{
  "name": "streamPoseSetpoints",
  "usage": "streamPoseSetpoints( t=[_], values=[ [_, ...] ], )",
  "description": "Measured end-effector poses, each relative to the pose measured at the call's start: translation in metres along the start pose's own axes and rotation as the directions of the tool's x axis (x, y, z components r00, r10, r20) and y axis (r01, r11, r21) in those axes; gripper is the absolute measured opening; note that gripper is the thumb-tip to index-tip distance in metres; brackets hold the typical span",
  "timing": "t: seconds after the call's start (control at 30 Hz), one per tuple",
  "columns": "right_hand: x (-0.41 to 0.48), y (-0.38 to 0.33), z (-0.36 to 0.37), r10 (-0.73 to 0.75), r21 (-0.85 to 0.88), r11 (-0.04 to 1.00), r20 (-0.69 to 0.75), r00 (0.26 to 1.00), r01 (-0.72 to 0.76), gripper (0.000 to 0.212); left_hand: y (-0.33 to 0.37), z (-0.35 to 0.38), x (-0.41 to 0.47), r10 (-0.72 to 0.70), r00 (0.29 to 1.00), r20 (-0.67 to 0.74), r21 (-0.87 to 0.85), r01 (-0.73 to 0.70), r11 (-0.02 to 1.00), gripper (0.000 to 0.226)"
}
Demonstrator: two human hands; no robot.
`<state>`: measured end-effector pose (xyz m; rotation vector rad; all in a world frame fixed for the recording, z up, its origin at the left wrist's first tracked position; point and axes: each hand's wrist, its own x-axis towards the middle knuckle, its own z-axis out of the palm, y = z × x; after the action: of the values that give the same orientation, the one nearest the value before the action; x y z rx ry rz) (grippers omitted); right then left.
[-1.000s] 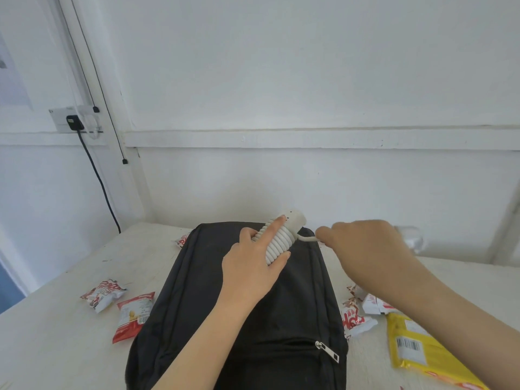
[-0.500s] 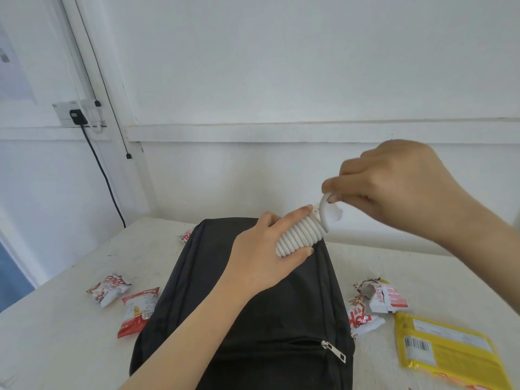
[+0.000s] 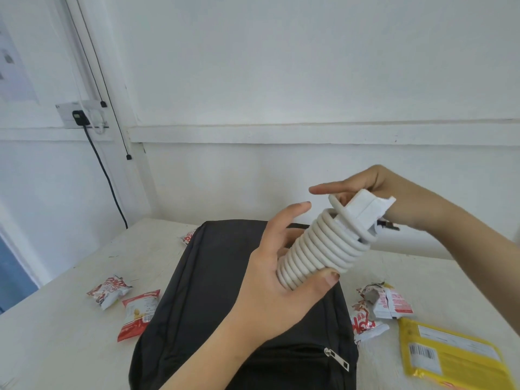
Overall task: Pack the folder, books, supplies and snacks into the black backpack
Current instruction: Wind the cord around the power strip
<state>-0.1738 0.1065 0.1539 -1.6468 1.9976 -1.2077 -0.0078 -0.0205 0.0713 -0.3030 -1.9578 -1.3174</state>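
The black backpack (image 3: 219,291) lies flat on the white table, its zipper pull (image 3: 336,358) near the front. Above it I hold a white power strip wound in its thick white cord (image 3: 320,249). My left hand (image 3: 281,280) grips the coiled lower end, thumb across the front. My right hand (image 3: 374,192) holds the cord's last turn at the strip's upper end, index finger stretched out. Snack packets lie on the left (image 3: 109,291) (image 3: 138,313) and on the right (image 3: 392,304) (image 3: 364,325) of the bag. A yellow packet (image 3: 453,358) sits at the front right.
Another small snack packet (image 3: 188,237) peeks out by the backpack's far left corner. A wall socket (image 3: 80,116) with a black plug and dark cable hangs on the left wall. The table (image 3: 70,347) meets the white wall behind.
Both hands have lifted the wound power strip higher and nearer to me. My right hand came down to the strip's upper end with the cord's last turn.
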Motion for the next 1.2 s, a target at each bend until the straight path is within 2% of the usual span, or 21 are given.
streamPoseSetpoints(
  t=[0.07, 0.13, 0.2, 0.3, 0.43, 0.53, 0.63, 0.7, 0.73, 0.8, 0.9, 1.07, 1.2],
  values=[
    [-0.003, 0.003, 0.008, 0.025, 0.037, 0.999, 0.004, 1.000, -0.025, 0.037, 0.002, 0.004, -0.004, -0.047, 0.999, -0.024, -0.115, 0.044, 0.992, 0.065],
    [-0.006, 0.008, 0.012, 0.061, 0.123, 0.991, -0.001, 0.998, -0.060, 0.016, 0.001, 0.007, -0.006, -0.107, 0.993, -0.052, -0.192, 0.095, 0.977, 0.063],
    [-0.010, 0.018, 0.017, 0.092, 0.174, 0.981, -0.022, 0.995, -0.087, 0.027, 0.000, 0.008, -0.006, -0.146, 0.986, -0.086, -0.233, 0.123, 0.965, 0.062],
    [-0.016, 0.026, 0.027, 0.039, 0.250, 0.968, -0.094, 0.995, -0.015, 0.021, -0.004, 0.006, -0.004, -0.173, 0.975, -0.139, -0.249, 0.135, 0.959, 0.061],
    [-0.024, 0.023, 0.039, 0.079, 0.373, 0.928, -0.143, 0.987, -0.020, 0.028, -0.009, 0.005, -0.004, -0.184, 0.969, -0.162, -0.201, 0.151, 0.968, 0.063],
    [-0.023, 0.025, 0.045, 0.189, 0.351, 0.928, -0.151, 0.970, -0.126, 0.024, -0.015, 0.008, -0.005, -0.178, 0.971, -0.161, -0.146, 0.155, 0.977, 0.063],
    [-0.019, 0.025, 0.049, 0.347, 0.356, 0.890, -0.119, 0.930, -0.286, 0.058, -0.020, 0.010, -0.007, -0.189, 0.970, -0.155, -0.094, 0.176, 0.980, 0.063],
    [-0.022, 0.025, 0.056, 0.332, 0.380, 0.894, -0.210, 0.919, -0.236, 0.074, -0.024, 0.012, -0.008, -0.187, 0.971, -0.150, -0.056, 0.181, 0.982, 0.063],
    [-0.026, 0.024, 0.059, 0.313, 0.380, 0.903, -0.254, 0.915, -0.203, 0.075, -0.025, 0.013, -0.009, -0.185, 0.971, -0.150, -0.038, 0.181, 0.983, 0.063],
    [-0.033, 0.017, 0.066, 0.287, 0.390, 0.908, -0.319, 0.903, -0.151, 0.062, -0.027, 0.013, -0.010, -0.182, 0.972, -0.149, -0.006, 0.184, 0.983, 0.062],
    [-0.030, 0.009, 0.071, 0.284, 0.414, 0.900, -0.318, 0.904, -0.137, 0.046, -0.027, 0.013, -0.011, -0.173, 0.977, -0.125, 0.038, 0.179, 0.983, 0.062],
    [-0.028, 0.005, 0.074, 0.367, 0.481, 0.850, -0.249, 0.896, -0.215, 0.043, -0.034, 0.010, -0.012, -0.183, 0.979, -0.093, 0.118, 0.193, 0.974, 0.063],
    [-0.025, 0.008, 0.078, 0.402, 0.481, 0.841, -0.246, 0.882, -0.250, 0.045, -0.038, 0.002, -0.012, -0.217, 0.974, -0.058, 0.182, 0.224, 0.957, 0.061]
  ],
)
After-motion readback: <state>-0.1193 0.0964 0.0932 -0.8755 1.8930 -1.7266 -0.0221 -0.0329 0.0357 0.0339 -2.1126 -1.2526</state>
